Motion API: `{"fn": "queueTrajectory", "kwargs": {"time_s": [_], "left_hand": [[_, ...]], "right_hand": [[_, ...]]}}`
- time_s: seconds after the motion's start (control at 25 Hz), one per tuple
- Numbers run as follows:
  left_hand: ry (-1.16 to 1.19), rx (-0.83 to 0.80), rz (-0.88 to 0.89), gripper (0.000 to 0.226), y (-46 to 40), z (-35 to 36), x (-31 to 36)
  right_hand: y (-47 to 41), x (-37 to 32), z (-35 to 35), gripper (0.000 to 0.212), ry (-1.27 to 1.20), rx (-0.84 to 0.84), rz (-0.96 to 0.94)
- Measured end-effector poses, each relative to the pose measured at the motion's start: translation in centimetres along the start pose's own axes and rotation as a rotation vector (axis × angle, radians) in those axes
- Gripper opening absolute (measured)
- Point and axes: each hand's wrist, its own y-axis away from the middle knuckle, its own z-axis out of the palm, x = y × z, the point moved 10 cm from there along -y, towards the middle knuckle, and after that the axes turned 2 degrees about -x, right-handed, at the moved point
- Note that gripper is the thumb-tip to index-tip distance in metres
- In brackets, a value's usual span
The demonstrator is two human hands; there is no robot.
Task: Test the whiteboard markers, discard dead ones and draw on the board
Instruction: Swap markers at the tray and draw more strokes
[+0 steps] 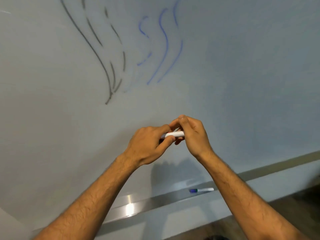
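Two markers are visible. One white marker [173, 134] is held in front of the whiteboard [242, 75]: the left hand [147, 144] grips one end and the right hand [192, 134] pinches the other. It has a small red mark; its cap is hidden, perhaps under the fingers. A second marker [201, 190] with a blue cap lies on the metal tray [138, 203]. The board carries black strokes [97, 49] and blue strokes [164, 45].

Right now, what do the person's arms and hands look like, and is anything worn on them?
Both forearms are bare with visible hair, no sleeves in view. The left hand and right hand wear no gloves, and no rings, watch or wristbands show. Nothing is marked on them.
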Motion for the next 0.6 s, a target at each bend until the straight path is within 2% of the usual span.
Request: {"fn": "queueTrajectory", "kwargs": {"time_s": [0.16,0.24,0.32,0.4,0.52,0.6], "left_hand": [[-0.064,-0.084,-0.073,0.061,-2.0,5.6,2.5],[-0.077,-0.130,-0.098,0.066,-2.3,8.6,3.9],[-0.046,-0.150,-0.118,0.064,-2.3,11.3,5.8],[0.009,-0.155,-0.150,0.058,-2.2,13.3,7.2],[0.136,-0.204,-0.202,0.038,-1.7,17.4,8.0],[0.242,-0.285,-0.226,0.027,-0.6,21.5,8.5]], "right_hand": [[2.3,4.2,-4.9,0.032,-0.002,0.080,0.079],[3.3,6.3,-7.3,0.034,0.023,0.078,0.147],[3.9,8.2,-9.8,0.035,0.028,0.033,0.203],[4.6,10.3,-11.3,0.031,0.032,-0.083,0.239],[5.9,14.1,-12.8,0.018,-0.001,-0.273,0.290],[7.0,17.3,-14.2,0.017,-0.036,-0.323,0.332]]}}
